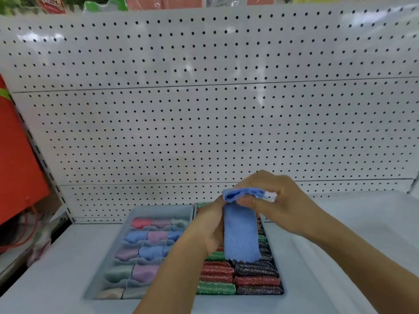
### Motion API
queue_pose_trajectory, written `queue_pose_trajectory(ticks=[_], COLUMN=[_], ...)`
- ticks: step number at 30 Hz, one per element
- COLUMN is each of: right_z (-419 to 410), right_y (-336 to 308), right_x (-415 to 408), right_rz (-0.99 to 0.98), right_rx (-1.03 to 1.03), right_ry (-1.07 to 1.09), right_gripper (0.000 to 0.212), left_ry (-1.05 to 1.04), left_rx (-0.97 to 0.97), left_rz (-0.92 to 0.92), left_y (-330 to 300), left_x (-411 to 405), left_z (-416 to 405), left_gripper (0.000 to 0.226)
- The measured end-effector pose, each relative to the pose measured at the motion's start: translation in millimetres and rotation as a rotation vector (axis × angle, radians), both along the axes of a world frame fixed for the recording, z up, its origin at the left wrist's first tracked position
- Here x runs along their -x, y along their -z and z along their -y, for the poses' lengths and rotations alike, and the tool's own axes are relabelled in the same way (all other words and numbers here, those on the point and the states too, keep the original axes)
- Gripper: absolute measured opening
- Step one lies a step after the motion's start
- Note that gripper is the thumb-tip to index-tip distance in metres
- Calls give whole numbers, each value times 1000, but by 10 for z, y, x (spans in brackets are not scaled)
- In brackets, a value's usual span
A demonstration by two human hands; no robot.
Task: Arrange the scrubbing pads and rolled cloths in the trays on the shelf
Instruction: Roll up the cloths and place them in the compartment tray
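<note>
Fingers of the right hand [278,200] pinched the rolled top of a blue cloth [241,234], thumb under, other fingers curled over it. Left hand [208,230] held the cloth's left edge, fingers curled round it. Cloth hung half unrolled, its zigzag bottom edge dangling above the scrubbing pads [238,277], apparently not touching them; hard to be sure.

Head view, progress: divided tray [108,257] on the left looked mostly filled, rolled cloths [145,252] in pink, blue, lilac and pale green sitting one per cell. Front cells blurred, seemingly filled, cannot confirm. Cells on its right side hidden behind the left forearm, so an open cell could not be confirmed. Right tray [282,288] packed with red, green and dark glittery pads in two rows, front to back; far end hidden by the hands. Judged: pads done or nearly so, cloths nearly done, this blue one left to finish rolling and slot in.

Edges and room: trays sat touching side by side on the white shelf [45,279], back ends near the pegboard wall [204,109]. Plenty of air above the trays. Bare shelf to the right and front-left. Red panel [15,166] and some cords at far left, well apart from the work. Cell dividers are tight, so the roll probably needs to be compact to fit.
</note>
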State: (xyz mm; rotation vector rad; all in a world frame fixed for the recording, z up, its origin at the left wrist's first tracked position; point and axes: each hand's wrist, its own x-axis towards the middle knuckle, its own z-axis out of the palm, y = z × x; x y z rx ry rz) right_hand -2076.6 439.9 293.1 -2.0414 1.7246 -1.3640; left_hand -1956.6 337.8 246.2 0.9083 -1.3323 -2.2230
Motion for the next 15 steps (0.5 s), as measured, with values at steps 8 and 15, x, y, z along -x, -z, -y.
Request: queue_pose_trajectory(ticks=[8,15], right_z=[-180,-68], right_y=[766,787], right_x=[80,44], right_rz=[-606,-500], right_rx=[-47,183], right_ry=[-17,88], right_gripper=[63,30], left_ry=[34,-20], left_rx=[-241,-277], left_rz=[-40,-69], left_y=[183,312], left_x=[20,-21], left_z=[166,129], left_gripper=[40,29])
